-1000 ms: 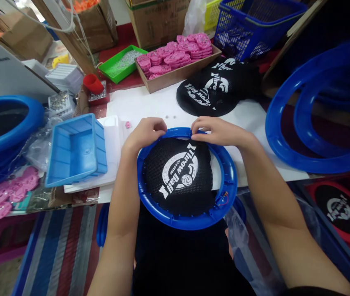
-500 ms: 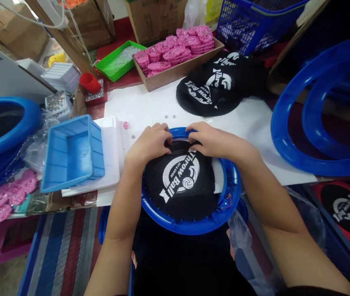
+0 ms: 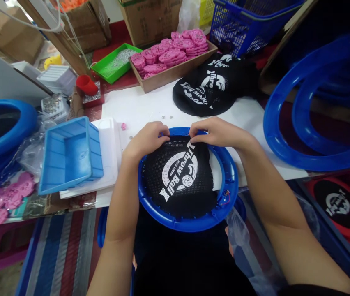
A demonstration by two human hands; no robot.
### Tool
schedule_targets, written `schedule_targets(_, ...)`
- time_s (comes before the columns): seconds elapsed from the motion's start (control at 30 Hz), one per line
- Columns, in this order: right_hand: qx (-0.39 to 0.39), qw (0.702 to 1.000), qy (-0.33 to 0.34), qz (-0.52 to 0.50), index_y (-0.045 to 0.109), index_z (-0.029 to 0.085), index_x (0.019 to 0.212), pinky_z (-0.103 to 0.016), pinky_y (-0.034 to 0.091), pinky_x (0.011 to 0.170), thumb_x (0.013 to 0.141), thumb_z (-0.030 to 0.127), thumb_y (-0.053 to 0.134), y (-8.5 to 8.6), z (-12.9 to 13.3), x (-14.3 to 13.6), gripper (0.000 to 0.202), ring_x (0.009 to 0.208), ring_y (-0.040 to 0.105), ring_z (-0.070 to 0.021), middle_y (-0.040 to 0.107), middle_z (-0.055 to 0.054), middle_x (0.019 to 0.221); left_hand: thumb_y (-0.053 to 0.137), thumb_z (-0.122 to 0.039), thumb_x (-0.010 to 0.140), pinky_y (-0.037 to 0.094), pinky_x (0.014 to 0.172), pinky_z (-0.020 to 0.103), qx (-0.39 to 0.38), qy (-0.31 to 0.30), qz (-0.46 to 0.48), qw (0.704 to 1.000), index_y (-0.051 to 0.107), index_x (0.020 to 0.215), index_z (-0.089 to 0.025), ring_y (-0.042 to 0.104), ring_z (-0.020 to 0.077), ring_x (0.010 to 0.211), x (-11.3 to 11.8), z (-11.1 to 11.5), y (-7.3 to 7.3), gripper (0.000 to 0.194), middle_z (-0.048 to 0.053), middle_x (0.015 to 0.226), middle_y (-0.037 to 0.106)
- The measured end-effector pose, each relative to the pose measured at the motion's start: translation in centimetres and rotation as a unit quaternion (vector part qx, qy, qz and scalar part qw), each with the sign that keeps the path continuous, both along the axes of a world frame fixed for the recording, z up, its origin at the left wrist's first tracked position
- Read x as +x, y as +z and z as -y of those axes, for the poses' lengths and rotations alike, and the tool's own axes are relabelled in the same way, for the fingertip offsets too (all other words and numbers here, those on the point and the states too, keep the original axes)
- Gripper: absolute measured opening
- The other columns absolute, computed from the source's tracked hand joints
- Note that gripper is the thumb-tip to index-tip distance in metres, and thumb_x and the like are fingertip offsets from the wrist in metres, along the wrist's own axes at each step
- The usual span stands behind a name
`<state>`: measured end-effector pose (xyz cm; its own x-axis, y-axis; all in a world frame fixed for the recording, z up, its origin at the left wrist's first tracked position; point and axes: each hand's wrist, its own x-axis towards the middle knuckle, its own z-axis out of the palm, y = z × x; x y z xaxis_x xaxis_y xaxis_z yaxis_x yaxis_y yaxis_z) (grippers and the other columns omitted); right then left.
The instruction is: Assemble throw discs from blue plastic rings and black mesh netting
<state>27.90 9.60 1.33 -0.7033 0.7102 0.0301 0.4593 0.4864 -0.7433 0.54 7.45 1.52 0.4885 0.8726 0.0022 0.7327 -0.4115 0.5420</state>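
A blue plastic ring (image 3: 175, 222) lies at the table's front edge with a black mesh fabric disc (image 3: 156, 168), printed "Throw Ball", spread across it. My left hand (image 3: 152, 137) pinches the fabric's far edge at the ring's upper left. My right hand (image 3: 208, 130) pinches the same edge a little further right, thumb and fingers closed on it. On the right side the fabric stops short of the ring, leaving a gap where white shows through. Small wires (image 3: 225, 198) sit in the ring's lower right.
Further black mesh discs (image 3: 193, 96) are piled beyond the ring, beside a cardboard tray (image 3: 150, 85) of pink parts. At left stands a light-blue bin (image 3: 70, 156); behind it, a green tray (image 3: 113, 65) of small metal pieces. Large blue rings (image 3: 273, 135) lie at right.
Both hands have shifted slightly at the ring's far side, and the fabric's far edge has been drawn up closer to the rim. My right hand's fingers are now closed tighter.
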Motion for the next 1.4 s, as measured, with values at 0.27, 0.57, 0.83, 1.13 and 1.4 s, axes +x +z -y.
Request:
schedule_targets(0.27,-0.044,0.995,-0.073,-0.049,0.079,0.023,0.095,-0.041,0.055,0.090,0.083,0.040,0.072,-0.2,-0.1,-0.1,0.022,0.093,0.072,-0.0245,0.080,-0.005,0.095,0.065,-0.017,0.091,0.054,0.090,0.038,-0.013,0.027,0.063,0.998,0.083,0.089,-0.023,0.072,0.0216,0.091,-0.1,-0.6,-0.9,0.019,0.005,0.096,0.083)
schedule_targets(0.57,0.027,0.999,-0.027,0.029,0.080,0.022,0.089,-0.040,0.053,0.089,0.086,0.034,0.066,0.1,-0.3,0.5,0.018,0.094,0.070,-0.0254,0.077,-0.007,0.100,0.069,-0.018,0.093,0.054,0.094,0.037,0.007,0.006,0.053,0.999,0.084,0.093,-0.021,0.072,0.0217,0.093,0.6,-0.8,-1.3,0.015,0.007,0.099,0.082)
schedule_targets(0.83,0.102,0.992,0.030,0.067,0.086,0.028,0.098,-0.045,0.053,0.094,0.091,0.037,0.069,-2.1,-0.3,-0.2,0.020,0.101,0.063,-0.0282,0.066,-0.010,0.109,0.067,-0.016,0.091,0.054,0.092,0.037,0.006,-0.017,0.051,0.999,0.081,0.091,-0.021,0.070,0.0203,0.089,0.6,-0.7,-1.0,0.014,0.005,0.095,0.079)
schedule_targets(1.13,0.137,0.986,0.047,0.081,0.075,0.023,0.089,-0.043,0.050,0.090,0.093,0.024,0.060,-2.1,0.3,-0.8,0.016,0.107,0.061,-0.0296,0.064,-0.012,0.114,0.063,-0.015,0.091,0.055,0.092,0.036,-0.018,0.007,0.077,0.997,0.080,0.091,-0.021,0.071,0.0197,0.092,0.5,-0.8,-1.1,0.018,0.004,0.097,0.082)
schedule_targets(1.4,0.095,0.995,0.002,0.026,0.067,0.024,0.081,-0.038,0.050,0.082,0.090,0.026,0.064,-1.4,-0.6,-0.2,0.009,0.085,0.064,-0.0222,0.071,-0.004,0.086,0.062,-0.019,0.092,0.055,0.094,0.037,-0.060,0.020,0.081,0.995,0.080,0.093,-0.022,0.072,0.0202,0.093,-0.1,-1.1,-1.4,0.018,0.004,0.098,0.082)
